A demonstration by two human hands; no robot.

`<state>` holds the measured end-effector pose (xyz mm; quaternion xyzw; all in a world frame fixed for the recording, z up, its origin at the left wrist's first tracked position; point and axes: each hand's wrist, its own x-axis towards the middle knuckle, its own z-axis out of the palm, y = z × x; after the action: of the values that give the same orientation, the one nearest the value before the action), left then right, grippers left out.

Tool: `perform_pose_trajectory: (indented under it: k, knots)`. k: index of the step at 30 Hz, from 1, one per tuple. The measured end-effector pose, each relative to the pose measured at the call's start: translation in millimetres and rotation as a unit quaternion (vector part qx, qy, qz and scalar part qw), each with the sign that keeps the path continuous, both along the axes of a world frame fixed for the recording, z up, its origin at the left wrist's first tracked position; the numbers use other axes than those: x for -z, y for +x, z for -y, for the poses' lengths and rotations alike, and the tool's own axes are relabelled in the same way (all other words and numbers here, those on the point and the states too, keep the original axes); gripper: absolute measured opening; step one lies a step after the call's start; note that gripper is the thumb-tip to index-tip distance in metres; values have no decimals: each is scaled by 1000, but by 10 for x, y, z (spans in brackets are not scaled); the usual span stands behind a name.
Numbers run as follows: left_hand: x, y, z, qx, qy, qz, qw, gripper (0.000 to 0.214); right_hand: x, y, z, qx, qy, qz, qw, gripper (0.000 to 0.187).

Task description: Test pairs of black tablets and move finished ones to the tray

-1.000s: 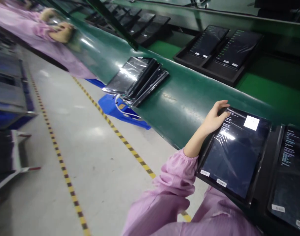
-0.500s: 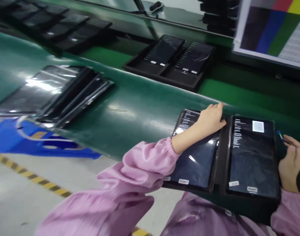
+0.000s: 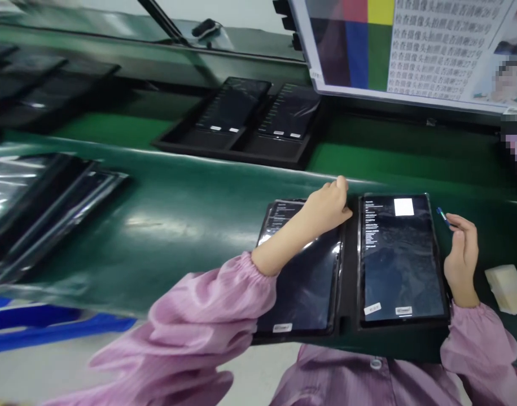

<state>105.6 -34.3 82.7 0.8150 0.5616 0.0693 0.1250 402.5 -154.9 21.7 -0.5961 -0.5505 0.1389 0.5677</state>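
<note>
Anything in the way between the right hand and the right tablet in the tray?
Nothing visible blocks it. The right hand sits just beside the right tablet, with only the thin edge of the black tray between them.

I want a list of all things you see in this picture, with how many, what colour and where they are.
green conveyor belt: one, dark green, across the view
black tray: one, black, on the belt in front of the person
front tablets: two, black, side by side in the black tray
rear tablets: two, black, in a tray beyond the belt
tablet stack: several, black, on the belt at left
test chart board: one, white with colour blocks and printed text, upper right
pale block: one, cream, right of the right hand
blue object: one, blue, below the belt at left
blue pen: one, blue, at the right fingertips
left hand: one, on the upper edge of the left front tablet
right hand: one, beside the right front tablet
pink sleeves: two, pink, on both arms
</note>
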Motion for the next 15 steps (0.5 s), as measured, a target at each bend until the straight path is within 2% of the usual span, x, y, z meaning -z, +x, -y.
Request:
perform_pose_trajectory:
  k: [4, 8, 12, 15]
  knots:
    - [-78, -25, -30, 26, 3, -2, 1000, 20, 4, -72, -12, -5, -11, -2, 1000, 34]
    - [-15, -115, -186, 20, -8, 2, 1000, 21, 18, -120, 7, 1, -33, -9, 999, 38]
    - [77, -215, -355, 0, -54, -17, 998, 28, 19, -154, 199, -10, -61, -38, 997, 37]
    - [88, -219, -421, -5, -84, -5, 996, 33, 21, -176, 419, -19, -88, -61, 994, 38]
